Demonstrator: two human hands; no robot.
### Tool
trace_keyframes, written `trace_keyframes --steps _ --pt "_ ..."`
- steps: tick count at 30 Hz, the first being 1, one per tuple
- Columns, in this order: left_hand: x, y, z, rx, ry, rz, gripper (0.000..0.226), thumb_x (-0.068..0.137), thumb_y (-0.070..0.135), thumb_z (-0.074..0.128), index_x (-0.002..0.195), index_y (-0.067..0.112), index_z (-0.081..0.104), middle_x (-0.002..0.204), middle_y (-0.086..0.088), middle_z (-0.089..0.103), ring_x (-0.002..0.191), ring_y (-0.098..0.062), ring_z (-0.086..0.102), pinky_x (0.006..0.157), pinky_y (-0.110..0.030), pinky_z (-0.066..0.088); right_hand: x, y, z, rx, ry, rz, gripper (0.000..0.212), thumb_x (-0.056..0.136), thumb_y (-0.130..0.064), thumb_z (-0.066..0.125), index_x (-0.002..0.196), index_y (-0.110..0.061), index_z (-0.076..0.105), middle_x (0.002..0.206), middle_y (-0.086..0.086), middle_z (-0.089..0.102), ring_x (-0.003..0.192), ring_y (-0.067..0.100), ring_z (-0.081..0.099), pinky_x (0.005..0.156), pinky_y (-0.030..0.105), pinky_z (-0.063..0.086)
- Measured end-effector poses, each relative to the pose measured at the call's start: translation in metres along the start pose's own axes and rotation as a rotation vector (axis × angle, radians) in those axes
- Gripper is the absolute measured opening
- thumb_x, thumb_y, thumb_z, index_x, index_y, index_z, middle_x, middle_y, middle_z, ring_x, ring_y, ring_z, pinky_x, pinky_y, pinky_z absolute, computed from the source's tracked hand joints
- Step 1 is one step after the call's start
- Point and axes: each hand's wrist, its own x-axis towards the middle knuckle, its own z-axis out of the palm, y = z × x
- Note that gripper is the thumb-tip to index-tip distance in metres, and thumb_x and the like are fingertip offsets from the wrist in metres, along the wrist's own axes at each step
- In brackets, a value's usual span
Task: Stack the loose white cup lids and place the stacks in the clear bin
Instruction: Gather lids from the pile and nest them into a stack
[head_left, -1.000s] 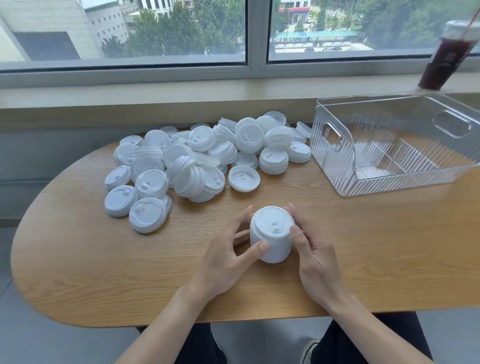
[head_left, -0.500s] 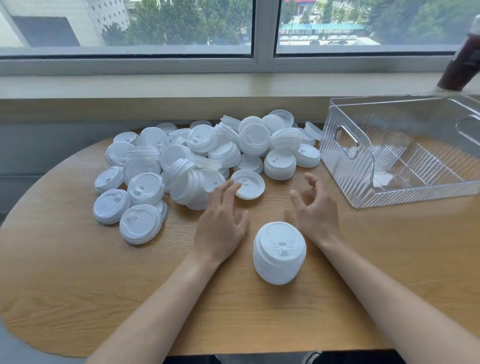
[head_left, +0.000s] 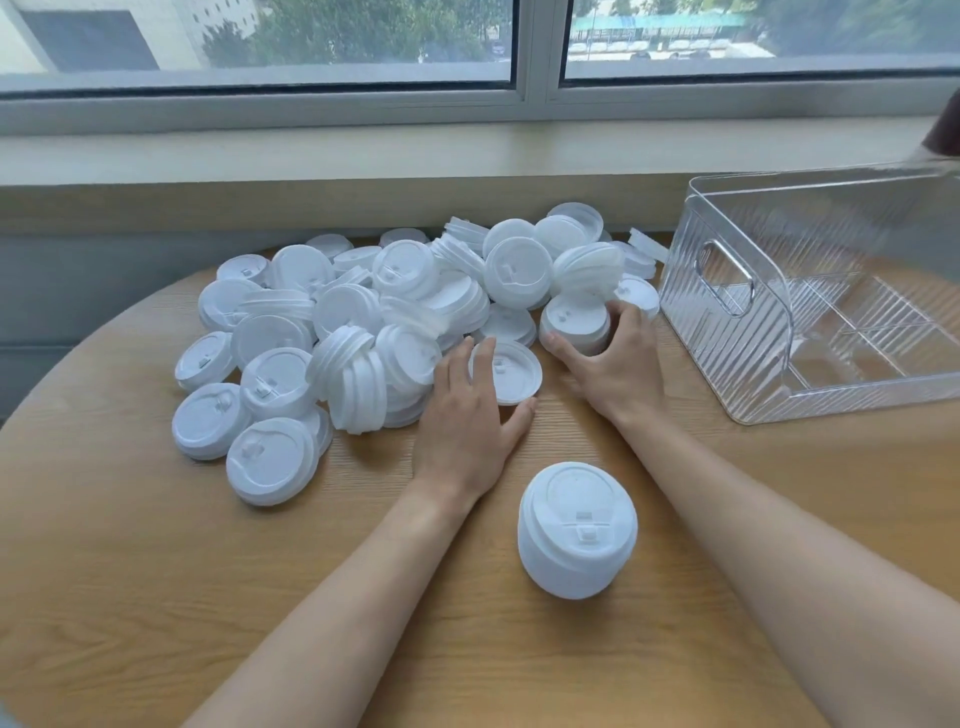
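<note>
A pile of loose white cup lids (head_left: 374, 322) covers the far left half of the wooden table (head_left: 156, 571). A finished stack of lids (head_left: 576, 530) stands alone near me, between my forearms. My left hand (head_left: 467, 415) lies flat, its straight fingers and thumb framing a single lid (head_left: 511, 371) at the pile's near edge. My right hand (head_left: 613, 364) curls its fingers and thumb around a short stack of lids (head_left: 574, 322) at the pile's right side. The clear bin (head_left: 769, 374) stands at the right with nothing visible inside.
A window sill (head_left: 467, 150) runs along the table's far edge. A dark drink cup (head_left: 943, 130) shows at the top right corner behind the bin. Bare table lies around the finished stack.
Both hands let go of the finished stack and reached forward to the pile. The left now touches a single lid; the right has closed round a short stack.
</note>
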Motion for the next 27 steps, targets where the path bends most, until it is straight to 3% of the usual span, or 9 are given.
trace_keyframes --steps 7,11,15,19,24,27 --pt "-0.007 -0.001 -0.008 -0.180 -0.001 -0.008 0.082 0.089 0.049 0.073 0.155 0.017 0.037 0.151 -0.004 0.045 0.141 -0.022 0.041 0.113 -0.036 0.040 -0.017 0.002 -0.015 0.130 -0.010 -0.004 0.077 0.070 -0.054 0.091 0.130 -0.018 0.059 0.125 -0.003 0.066 0.115 0.015 0.064 0.102 0.037 0.052" --pt "-0.013 -0.001 -0.014 -0.280 0.009 -0.019 0.081 0.087 0.042 0.078 0.154 0.019 0.038 0.148 -0.002 0.047 0.141 -0.018 0.042 0.117 -0.034 0.037 -0.037 0.003 -0.028 0.159 -0.034 -0.006 0.075 0.068 -0.057 0.091 0.127 -0.023 0.059 0.112 -0.020 0.065 0.105 0.000 0.063 0.093 0.014 0.048" --pt "-0.024 0.000 -0.018 -0.320 -0.012 -0.026 0.082 0.086 0.041 0.078 0.154 0.022 0.036 0.149 0.000 0.046 0.142 -0.014 0.040 0.113 -0.028 0.036 -0.059 0.009 -0.041 0.211 -0.053 -0.014 0.080 0.067 -0.054 0.092 0.133 -0.021 0.059 0.116 -0.018 0.066 0.108 0.001 0.066 0.095 0.021 0.052" --pt "-0.035 -0.002 -0.022 -0.370 -0.056 -0.027 0.084 0.086 0.039 0.079 0.156 0.025 0.035 0.154 0.005 0.043 0.146 -0.008 0.035 0.111 -0.022 0.028 -0.076 0.018 -0.056 0.300 -0.072 0.021 0.078 0.067 -0.044 0.095 0.132 -0.021 0.060 0.127 -0.010 0.062 0.110 -0.004 0.064 0.089 0.011 0.053" --pt "-0.044 -0.005 -0.024 -0.370 -0.068 -0.012 0.086 0.086 0.038 0.082 0.157 0.022 0.035 0.157 0.007 0.042 0.147 -0.007 0.033 0.114 -0.017 0.022 -0.091 0.021 -0.078 0.451 -0.101 0.058 0.068 0.072 -0.028 0.095 0.132 -0.027 0.061 0.126 -0.015 0.067 0.109 -0.003 0.067 0.085 0.012 0.054" --pt "-0.049 -0.006 -0.026 -0.390 -0.072 -0.003 0.087 0.085 0.038 0.083 0.156 0.023 0.035 0.156 0.007 0.043 0.146 -0.006 0.033 0.116 -0.018 0.023 -0.099 0.012 -0.096 0.479 -0.117 0.035 0.071 0.067 -0.042 0.095 0.129 -0.038 0.061 0.126 -0.017 0.069 0.110 -0.006 0.066 0.089 0.014 0.054"
